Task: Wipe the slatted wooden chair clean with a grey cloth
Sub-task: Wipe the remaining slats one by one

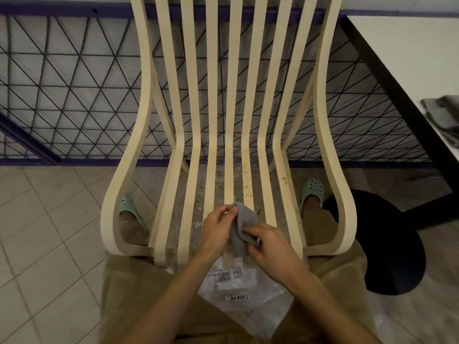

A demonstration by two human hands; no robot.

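Observation:
A pale slatted wooden chair (233, 100) stands right in front of me, its seat slats running toward me. Orange-brown stains dot the right-hand seat slats. Over the front of the middle slats, both hands hold a small grey cloth (242, 227). My left hand (217, 228) pinches its upper left corner. My right hand (267, 247) grips its lower right side. The cloth is bunched between them and hangs onto a middle slat.
A clear plastic sheet (238, 291) with a label lies on the tiled floor under the seat. A white table (409, 58) with folded grey cloths (444, 115) stands at right, its black round base (387, 242) beside the chair. A dark metal lattice railing (74, 95) runs behind.

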